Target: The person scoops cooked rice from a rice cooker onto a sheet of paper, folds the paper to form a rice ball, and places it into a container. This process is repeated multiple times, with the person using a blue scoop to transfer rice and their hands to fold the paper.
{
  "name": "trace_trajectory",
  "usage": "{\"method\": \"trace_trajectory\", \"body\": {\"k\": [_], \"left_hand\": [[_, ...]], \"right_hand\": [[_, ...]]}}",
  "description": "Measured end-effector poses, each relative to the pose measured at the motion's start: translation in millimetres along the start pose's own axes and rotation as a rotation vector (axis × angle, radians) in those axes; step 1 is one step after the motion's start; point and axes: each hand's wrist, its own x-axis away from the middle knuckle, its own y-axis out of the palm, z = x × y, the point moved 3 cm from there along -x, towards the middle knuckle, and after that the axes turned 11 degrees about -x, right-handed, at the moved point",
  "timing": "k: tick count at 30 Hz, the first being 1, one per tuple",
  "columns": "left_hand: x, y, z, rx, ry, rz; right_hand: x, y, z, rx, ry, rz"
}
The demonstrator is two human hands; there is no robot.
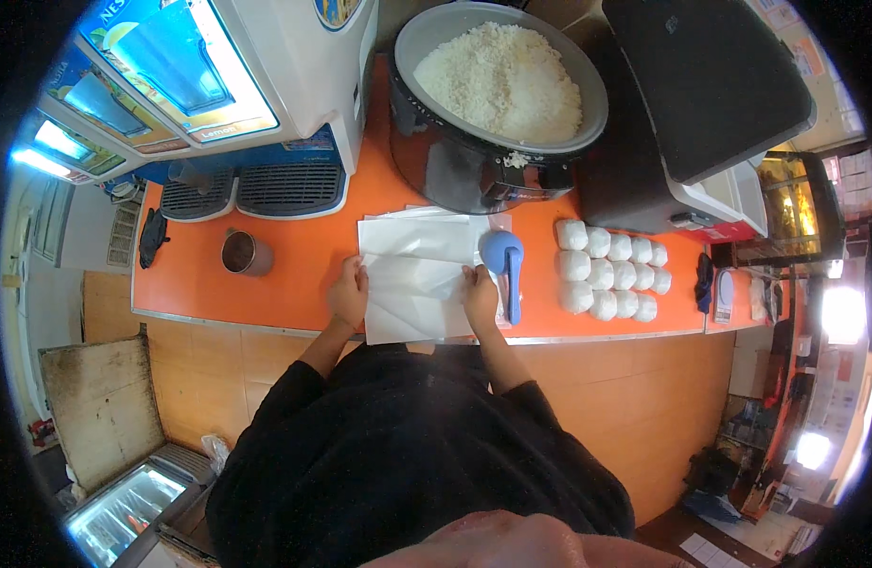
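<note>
A sheet of white wrapping paper (415, 302) spans between my hands, with more sheets (415, 231) lying flat behind it. My left hand (349, 291) grips its left edge, and my right hand (480, 295) pinches the right edge. Just right of the paper a blue plastic rice scoop (513, 280) rests on a clear sheet. Beyond the stack, cooked white rice (503, 85) fills the grey inner pot (406, 53) of a large black cooker. Several white wrapped portions (601, 273) stand in rows to the right.
The orange counter (301, 298) carries a drinks dispenser (301, 64) at the back left and a metal cup (248, 254) in front of it. A black-lidded box (713, 85) occupies the back right. A small scale (724, 295) sits at the far right.
</note>
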Motion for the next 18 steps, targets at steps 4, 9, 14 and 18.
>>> {"method": "trace_trajectory", "body": {"k": [4, 9, 14, 18], "left_hand": [[20, -5, 24, -0.541, 0.794, 0.095], [23, 22, 55, -0.529, 0.851, -0.082], [9, 28, 48, -0.535, 0.831, -0.095], [-34, 14, 73, -0.548, 0.662, -0.436]], "right_hand": [[6, -2, 4, 0.155, -0.11, 0.061], [-9, -12, 14, 0.036, 0.109, -0.235], [-32, -2, 7, -0.137, -0.004, 0.049], [-79, 29, 11, -0.178, -0.031, -0.016]]}}
